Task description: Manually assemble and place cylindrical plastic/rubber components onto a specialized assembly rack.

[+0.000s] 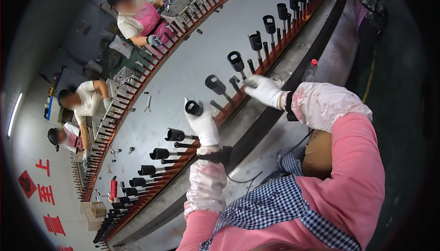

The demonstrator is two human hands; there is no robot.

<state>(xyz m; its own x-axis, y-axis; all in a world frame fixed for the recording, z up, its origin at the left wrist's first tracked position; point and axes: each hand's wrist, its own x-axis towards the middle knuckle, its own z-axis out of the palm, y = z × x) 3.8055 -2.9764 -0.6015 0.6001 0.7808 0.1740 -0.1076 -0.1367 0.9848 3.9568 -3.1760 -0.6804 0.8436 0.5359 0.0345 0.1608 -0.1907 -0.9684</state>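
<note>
My left hand (204, 127), in a white glove, has its fingers around a black cylindrical cup (194, 108) with a round open end. The lower part of this cup is hidden by the glove. Up and to the right, my right hand (265, 90), also gloved, hovers beside the row of rods with its fingers loosely bent and apart; nothing shows in it. Close to its fingertips are a short black rod (234, 84) and an upright black cup on a stem (235, 61). Another cup on a stem (215, 84) stands between my two hands.
A long curved orange-brown rail (229, 107) carries several more black cups and rods along the grey table (183, 74). Across it, several people work at a far row of rods beside trays of parts. A red-capped bottle (310, 71) stands beyond my right hand; a red cylinder (113, 189) is far left.
</note>
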